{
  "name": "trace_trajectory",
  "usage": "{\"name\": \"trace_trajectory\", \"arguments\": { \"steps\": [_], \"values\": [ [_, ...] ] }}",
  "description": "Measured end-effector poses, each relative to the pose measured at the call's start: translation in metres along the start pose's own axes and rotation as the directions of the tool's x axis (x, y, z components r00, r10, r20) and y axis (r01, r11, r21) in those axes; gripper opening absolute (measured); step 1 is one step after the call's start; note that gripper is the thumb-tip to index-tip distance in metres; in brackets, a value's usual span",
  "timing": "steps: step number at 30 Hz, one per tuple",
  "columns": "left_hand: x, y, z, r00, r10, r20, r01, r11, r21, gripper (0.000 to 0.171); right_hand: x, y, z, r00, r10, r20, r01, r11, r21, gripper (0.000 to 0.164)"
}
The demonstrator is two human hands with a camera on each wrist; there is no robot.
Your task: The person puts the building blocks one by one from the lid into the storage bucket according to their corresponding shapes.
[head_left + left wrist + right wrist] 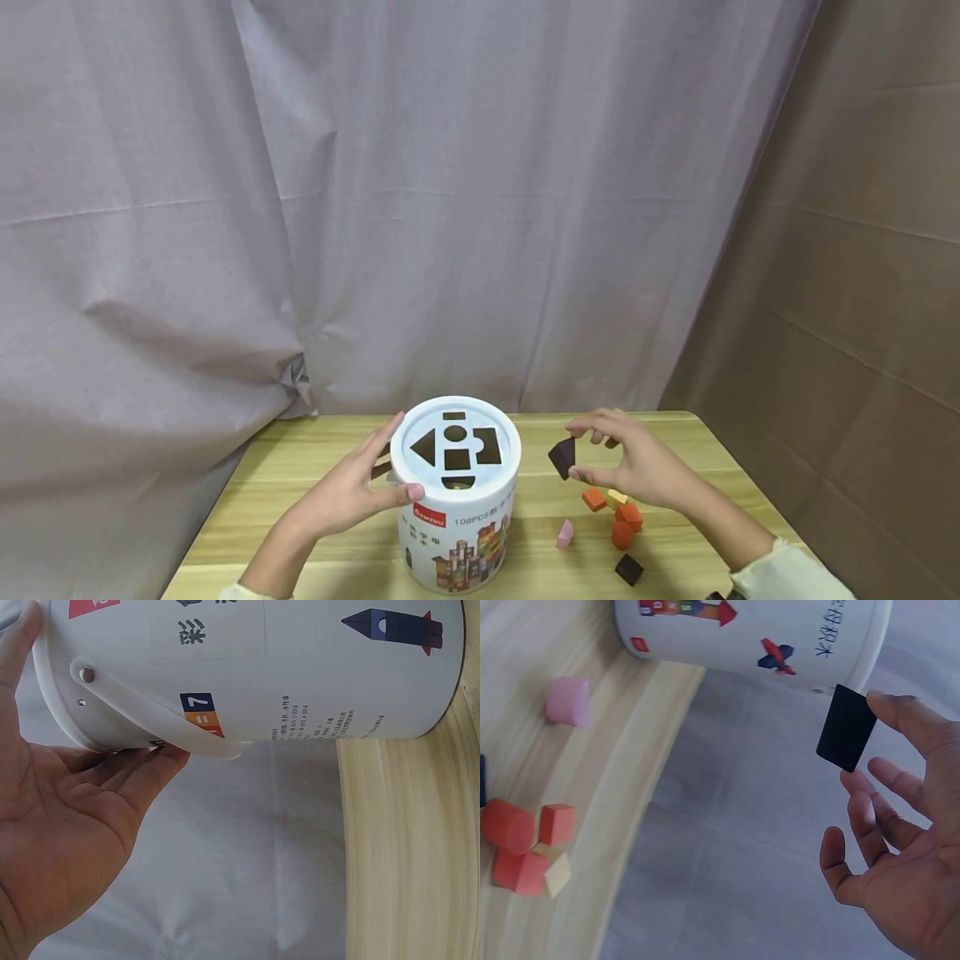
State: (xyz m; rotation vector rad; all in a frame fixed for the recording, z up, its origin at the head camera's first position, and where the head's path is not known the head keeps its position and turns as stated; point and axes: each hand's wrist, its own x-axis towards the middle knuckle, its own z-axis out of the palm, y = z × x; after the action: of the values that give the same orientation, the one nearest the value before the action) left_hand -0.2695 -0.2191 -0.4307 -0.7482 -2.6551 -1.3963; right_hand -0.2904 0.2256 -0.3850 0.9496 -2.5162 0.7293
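Observation:
A white toy-block bucket (457,533) stands upright on the table, its white lid (480,417) cut with shaped holes, among them a triangle, a circle and a square. My left hand (341,496) holds the bucket at its upper left side, thumb at the front rim and the other fingers round the back. In the left wrist view these fingers lie beside the carrying handle (157,712). Right of the lid, my right hand (641,462) pinches a dark wooden block (846,727) between thumb and fingertips. The block is raised above the table, apart from the bucket.
Right of the bucket lie a pink block (565,534), several orange-red blocks (628,517), a yellow block (617,498) and a black block (629,570). The wooden table (285,467) ends at a grey curtain (450,208) behind and another on the right.

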Motion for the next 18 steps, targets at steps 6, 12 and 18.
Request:
{"name": "trace_trajectory", "arguments": {
  "steps": [6, 12, 18],
  "values": [
    [0.003, -0.001, -0.001, 1.000, 0.015, 0.005, -0.015, 1.000, 0.004, 0.119, 0.013, -0.010, -0.009, 1.000, 0.000, -0.005, 0.000, 1.000, 0.012, 0.054],
    [0.007, 0.004, -0.003, 1.000, 0.016, 0.004, -0.016, 1.000, 0.001, 0.119, 0.026, -0.022, -0.016, 1.000, -0.008, -0.015, 0.008, 1.000, 0.007, 0.054],
    [0.004, 0.008, -0.003, 1.000, -0.003, 0.004, 0.003, 1.000, 0.011, 0.120, 0.037, -0.038, -0.017, 1.000, -0.025, 0.001, 0.025, 0.999, 0.022, 0.055]
  ]
}}
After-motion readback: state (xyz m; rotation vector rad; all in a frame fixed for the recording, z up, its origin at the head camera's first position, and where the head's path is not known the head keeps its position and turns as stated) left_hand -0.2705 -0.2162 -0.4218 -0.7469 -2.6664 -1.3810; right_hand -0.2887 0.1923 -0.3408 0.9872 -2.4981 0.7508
